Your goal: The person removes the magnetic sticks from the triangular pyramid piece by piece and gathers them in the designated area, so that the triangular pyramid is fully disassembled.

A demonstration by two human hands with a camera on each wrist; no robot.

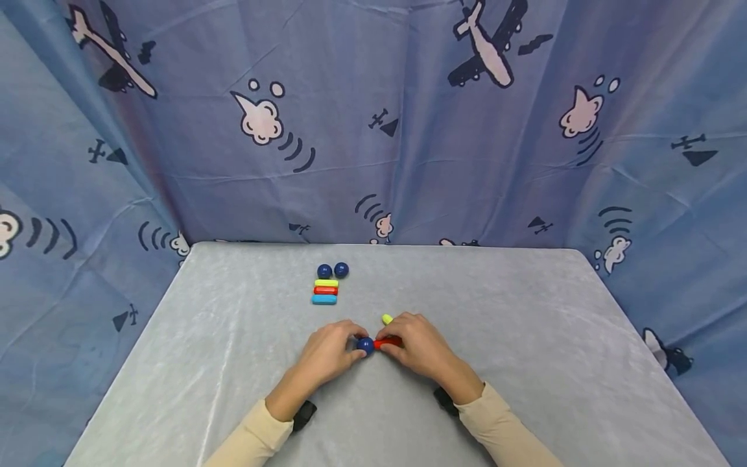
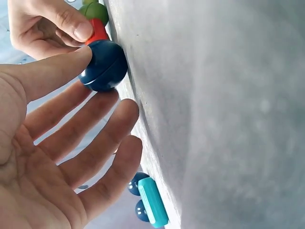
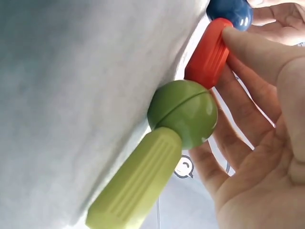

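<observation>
My left hand [image 1: 334,350] pinches a dark blue ball [image 2: 104,66] between thumb and fingertips, its other fingers spread. Opposite it, the right hand [image 1: 423,346] grips a short red ribbed stick [image 3: 207,53] by thumb and fingers. One end of that stick meets the blue ball; a green ball [image 3: 183,113] sits at its other end. From the green ball extends a yellow-green ribbed stick [image 3: 136,181], close over the table in the right wrist view. In the head view the right hand hides the green ball, and a yellow-green tip [image 1: 387,319] shows beyond its fingers.
Farther back on the pale cloth-covered table [image 1: 496,292], left of centre, lie two more dark blue balls. Below them three sticks are stacked in rows: yellow-green [image 1: 326,283], red [image 1: 325,290] and light blue [image 1: 324,299]. A patterned blue curtain [image 1: 327,130] surrounds the table's back and sides.
</observation>
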